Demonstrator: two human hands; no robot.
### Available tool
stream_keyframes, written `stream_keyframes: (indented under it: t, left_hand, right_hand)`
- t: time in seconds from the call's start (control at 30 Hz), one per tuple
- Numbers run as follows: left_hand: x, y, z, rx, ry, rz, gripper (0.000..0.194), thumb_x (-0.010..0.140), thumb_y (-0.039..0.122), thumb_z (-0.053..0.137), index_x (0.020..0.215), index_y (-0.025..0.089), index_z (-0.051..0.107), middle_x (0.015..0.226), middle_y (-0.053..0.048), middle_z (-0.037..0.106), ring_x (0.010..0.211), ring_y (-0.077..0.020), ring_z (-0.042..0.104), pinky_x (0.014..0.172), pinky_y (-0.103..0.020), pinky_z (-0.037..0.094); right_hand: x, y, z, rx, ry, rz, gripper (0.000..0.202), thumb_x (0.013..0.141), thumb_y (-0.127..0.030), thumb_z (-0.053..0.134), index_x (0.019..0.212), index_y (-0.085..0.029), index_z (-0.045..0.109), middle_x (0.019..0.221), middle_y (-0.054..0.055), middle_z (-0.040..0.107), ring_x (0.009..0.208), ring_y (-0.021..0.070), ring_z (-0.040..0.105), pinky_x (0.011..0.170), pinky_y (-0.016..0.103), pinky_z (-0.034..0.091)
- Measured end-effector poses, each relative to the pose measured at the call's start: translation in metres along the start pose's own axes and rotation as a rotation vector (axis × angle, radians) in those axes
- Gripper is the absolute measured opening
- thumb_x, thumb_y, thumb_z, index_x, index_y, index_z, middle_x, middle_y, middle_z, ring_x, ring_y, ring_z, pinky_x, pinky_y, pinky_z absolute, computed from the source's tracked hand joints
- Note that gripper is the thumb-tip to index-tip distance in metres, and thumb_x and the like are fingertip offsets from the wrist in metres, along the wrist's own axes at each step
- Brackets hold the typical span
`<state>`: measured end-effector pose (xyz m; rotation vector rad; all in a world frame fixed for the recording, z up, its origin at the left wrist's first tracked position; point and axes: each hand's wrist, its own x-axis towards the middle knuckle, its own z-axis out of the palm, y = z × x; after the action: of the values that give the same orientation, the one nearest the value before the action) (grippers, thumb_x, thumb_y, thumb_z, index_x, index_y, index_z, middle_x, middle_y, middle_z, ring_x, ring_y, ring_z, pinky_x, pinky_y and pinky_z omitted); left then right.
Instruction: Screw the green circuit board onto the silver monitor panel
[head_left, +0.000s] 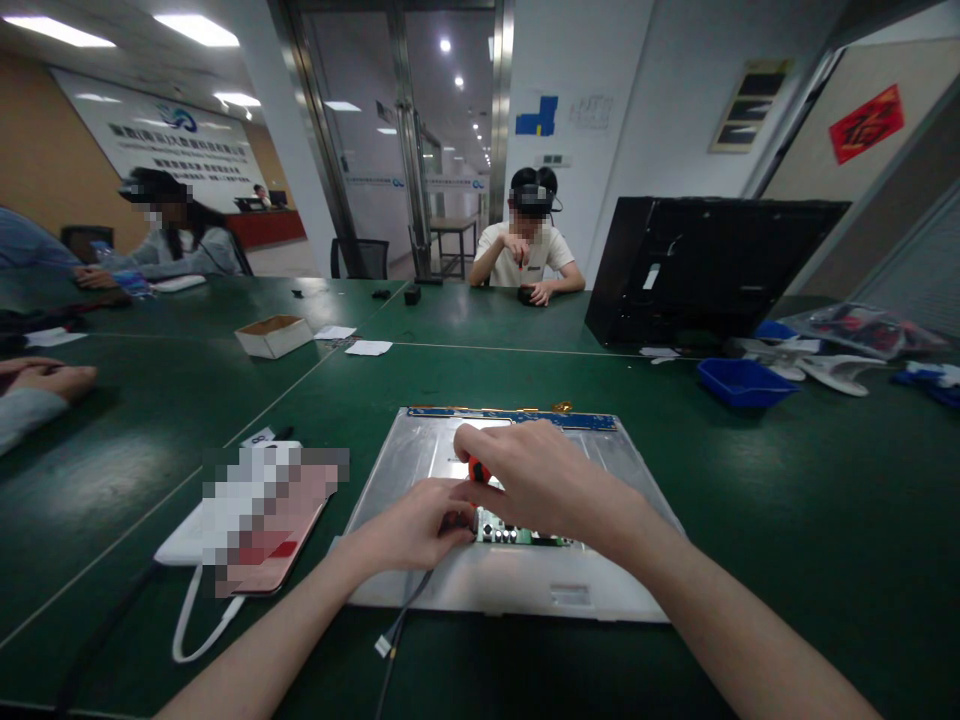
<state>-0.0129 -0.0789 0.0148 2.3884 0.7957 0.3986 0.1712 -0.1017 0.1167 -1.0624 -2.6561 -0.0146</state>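
Note:
A flat silver display panel [622, 575] lies back side up on the green table in front of me. On its middle sits a green circuit board [517, 533], partly covered by my hands. My right hand [536, 470] is closed around the red and black handle of a screwdriver [478, 468], held over the board's left end. Beside it, my left hand [424, 525] has its fingers curled together low at the board's left edge; what they pinch is hidden. A grey cable [405, 610] with a white connector hangs over the panel's front edge. Along the far edge runs a blue circuit strip [517, 417].
Left of the panel lie a white power bank [187, 525] and a pink phone [300, 520], joined by a white cable. A small box [274, 338] stands farther back. At right are a blue tray [742, 382] and a black monitor casing [690, 270]. Other people sit around the table.

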Motion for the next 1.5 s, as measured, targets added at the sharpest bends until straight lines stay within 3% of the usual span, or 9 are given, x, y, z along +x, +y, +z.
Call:
stream_keyframes:
  t: [0.23, 0.53, 0.73, 1.3, 1.5]
  left_hand:
    - [0.0012, -0.0016, 0.0003, -0.031, -0.011, 0.039, 0.012, 0.076, 0.007, 0.056, 0.081, 0.015, 0.063, 0.087, -0.004, 0.065, 0.074, -0.0157, 0.059, 0.066, -0.027, 0.047]
    - [0.0002, -0.0048, 0.0030, -0.010, 0.004, 0.045, 0.010, 0.076, 0.009, 0.055, 0.081, 0.015, 0.062, 0.081, -0.003, 0.066, 0.072, -0.0160, 0.060, 0.064, -0.026, 0.046]
    - [0.0012, -0.0049, 0.0029, 0.003, 0.010, 0.045, 0.008, 0.077, 0.011, 0.057, 0.079, 0.015, 0.063, 0.084, -0.004, 0.065, 0.072, -0.0158, 0.058, 0.064, -0.026, 0.046]
    - [0.0007, -0.0002, -0.0003, 0.009, -0.011, 0.030, 0.010, 0.076, 0.009, 0.056, 0.079, 0.015, 0.064, 0.083, -0.003, 0.064, 0.072, -0.0154, 0.057, 0.064, -0.026, 0.045]
    - [0.0002, -0.0006, 0.0002, 0.028, 0.016, 0.040, 0.006, 0.076, 0.012, 0.056, 0.077, 0.015, 0.061, 0.073, -0.001, 0.062, 0.066, -0.0140, 0.055, 0.058, -0.024, 0.042]
  right_hand:
    - [-0.0033, -0.0014, -0.0028, 0.013, -0.008, -0.006, 0.012, 0.083, -0.022, 0.048, 0.094, -0.017, 0.049, 0.080, 0.002, 0.065, 0.063, 0.0137, 0.053, 0.049, 0.027, 0.021]
    - [-0.0014, -0.0021, -0.0011, -0.014, -0.014, 0.022, 0.017, 0.084, -0.031, 0.052, 0.093, -0.018, 0.049, 0.077, 0.002, 0.064, 0.061, 0.0138, 0.052, 0.048, 0.027, 0.018]
    - [-0.0039, -0.0032, -0.0024, 0.019, -0.011, 0.012, 0.013, 0.082, -0.021, 0.046, 0.094, -0.017, 0.048, 0.080, 0.003, 0.062, 0.059, 0.0127, 0.048, 0.048, 0.027, 0.018]
    - [-0.0014, -0.0019, -0.0010, 0.017, 0.029, 0.008, 0.012, 0.084, -0.025, 0.050, 0.092, -0.017, 0.048, 0.080, 0.001, 0.063, 0.061, 0.0128, 0.051, 0.049, 0.027, 0.021]
    - [-0.0026, -0.0023, -0.0049, 0.024, 0.035, 0.025, 0.013, 0.083, -0.024, 0.051, 0.093, -0.018, 0.048, 0.083, 0.002, 0.064, 0.064, 0.0133, 0.053, 0.051, 0.027, 0.024]
